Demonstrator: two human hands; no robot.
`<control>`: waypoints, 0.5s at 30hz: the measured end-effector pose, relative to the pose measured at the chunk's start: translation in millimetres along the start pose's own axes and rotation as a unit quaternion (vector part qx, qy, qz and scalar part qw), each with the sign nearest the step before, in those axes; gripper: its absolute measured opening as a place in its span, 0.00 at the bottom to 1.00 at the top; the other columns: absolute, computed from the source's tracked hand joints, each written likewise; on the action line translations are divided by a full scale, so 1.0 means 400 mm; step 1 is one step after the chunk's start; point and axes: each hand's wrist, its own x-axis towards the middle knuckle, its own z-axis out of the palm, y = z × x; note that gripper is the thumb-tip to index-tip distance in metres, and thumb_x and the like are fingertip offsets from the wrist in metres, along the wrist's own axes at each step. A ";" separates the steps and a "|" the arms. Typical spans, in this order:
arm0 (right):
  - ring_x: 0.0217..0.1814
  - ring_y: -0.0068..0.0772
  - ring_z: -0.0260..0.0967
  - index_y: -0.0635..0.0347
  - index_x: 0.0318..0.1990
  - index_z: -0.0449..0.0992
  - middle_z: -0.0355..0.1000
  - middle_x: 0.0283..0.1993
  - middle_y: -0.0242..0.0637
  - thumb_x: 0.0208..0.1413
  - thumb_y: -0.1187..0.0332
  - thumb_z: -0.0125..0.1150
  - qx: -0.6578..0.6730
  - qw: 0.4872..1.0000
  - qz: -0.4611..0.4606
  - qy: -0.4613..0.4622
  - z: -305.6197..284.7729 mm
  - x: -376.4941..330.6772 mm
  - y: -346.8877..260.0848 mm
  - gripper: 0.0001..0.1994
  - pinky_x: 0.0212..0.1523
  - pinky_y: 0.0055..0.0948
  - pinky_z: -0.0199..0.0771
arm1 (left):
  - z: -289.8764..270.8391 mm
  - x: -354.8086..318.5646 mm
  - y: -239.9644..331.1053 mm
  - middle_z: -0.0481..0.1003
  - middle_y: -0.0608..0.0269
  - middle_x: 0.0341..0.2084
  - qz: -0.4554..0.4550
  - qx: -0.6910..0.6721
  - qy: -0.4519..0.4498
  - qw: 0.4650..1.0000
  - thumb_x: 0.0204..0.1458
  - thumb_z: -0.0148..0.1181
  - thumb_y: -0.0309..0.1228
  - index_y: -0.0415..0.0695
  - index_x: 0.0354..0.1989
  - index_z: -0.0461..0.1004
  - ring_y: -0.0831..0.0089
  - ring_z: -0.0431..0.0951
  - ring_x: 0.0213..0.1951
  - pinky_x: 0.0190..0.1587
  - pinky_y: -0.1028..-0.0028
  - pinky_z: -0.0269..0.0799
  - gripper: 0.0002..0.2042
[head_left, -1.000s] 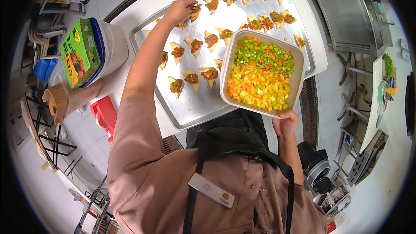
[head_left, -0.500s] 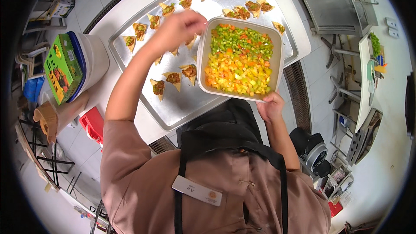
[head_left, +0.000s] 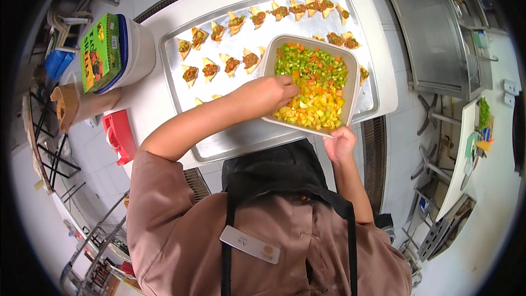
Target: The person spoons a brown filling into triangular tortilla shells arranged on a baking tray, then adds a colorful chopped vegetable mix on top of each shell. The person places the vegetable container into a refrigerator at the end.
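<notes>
My right hand [head_left: 341, 143] grips the near right corner of a beige square container [head_left: 355, 90], held tilted above the tray. Inside it lie diced peppers [head_left: 315, 71], green toward the far side and yellow-orange toward the near side. The bunched fingers of my left hand [head_left: 271, 97] are in the container at its left side, pinching diced peppers; the fingertips are partly hidden. Below is a large metal tray [head_left: 205, 145] with rows of folded pastry pieces [head_left: 231, 64] topped with a reddish-brown filling, some with green bits. The container and my left arm hide part of the rows.
The tray rests on a white table [head_left: 378, 49]. Left of it stand a white tub [head_left: 139, 55] with a blue rim and a green box [head_left: 101, 55] on top. A red holder [head_left: 119, 137] sits at the table's left edge. A steel cabinet [head_left: 433, 27] stands at the far right.
My left hand has come from over the tray, beside the container's far left corner, down into the diced peppers. The whole view has shifted a little, uncovering more pastry pieces on the left.
</notes>
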 end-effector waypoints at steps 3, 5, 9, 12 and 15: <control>0.64 0.48 0.55 0.60 0.64 0.52 0.56 0.62 0.45 0.32 0.77 0.43 -0.006 1.000 0.016 -0.010 -0.025 0.041 -0.046 0.40 0.60 0.50 0.60 | -0.010 0.045 0.015 0.73 0.55 0.30 0.000 -0.046 0.072 0.996 0.48 0.58 0.26 0.39 0.38 0.73 0.60 0.76 0.31 0.36 0.68 0.73 0.09; 0.64 0.48 0.55 0.59 0.64 0.52 0.56 0.62 0.45 0.32 0.77 0.43 -0.017 0.999 0.025 -0.015 -0.043 0.064 -0.079 0.40 0.59 0.50 0.61 | -0.010 0.080 0.028 0.75 0.57 0.29 -0.043 -0.112 0.087 0.989 0.48 0.60 0.25 0.39 0.39 0.74 0.66 0.77 0.31 0.36 0.72 0.73 0.09; 0.64 0.44 0.54 0.51 0.66 0.47 0.55 0.62 0.42 0.32 0.81 0.41 0.018 0.997 0.061 -0.034 -0.067 0.095 -0.128 0.43 0.61 0.44 0.58 | 0.005 0.125 0.023 0.76 0.62 0.29 -0.181 -0.424 0.068 0.885 0.51 0.60 0.26 0.39 0.41 0.73 0.76 0.77 0.32 0.37 0.77 0.73 0.10; 0.65 0.45 0.52 0.51 0.66 0.47 0.54 0.62 0.43 0.32 0.81 0.40 0.014 0.997 0.070 -0.020 -0.082 0.114 -0.161 0.43 0.62 0.46 0.56 | -0.006 0.162 -0.041 0.76 0.62 0.31 -0.206 -0.546 0.132 0.802 0.51 0.60 0.26 0.38 0.41 0.73 0.77 0.77 0.34 0.39 0.77 0.73 0.10; 0.66 0.45 0.51 0.52 0.66 0.47 0.54 0.62 0.43 0.32 0.80 0.40 0.019 0.997 0.064 -0.026 -0.107 0.121 -0.190 0.43 0.63 0.47 0.54 | -0.034 0.188 -0.151 0.75 0.62 0.33 -0.222 -0.527 0.235 0.786 0.51 0.60 0.27 0.39 0.40 0.72 0.76 0.77 0.36 0.42 0.77 0.72 0.09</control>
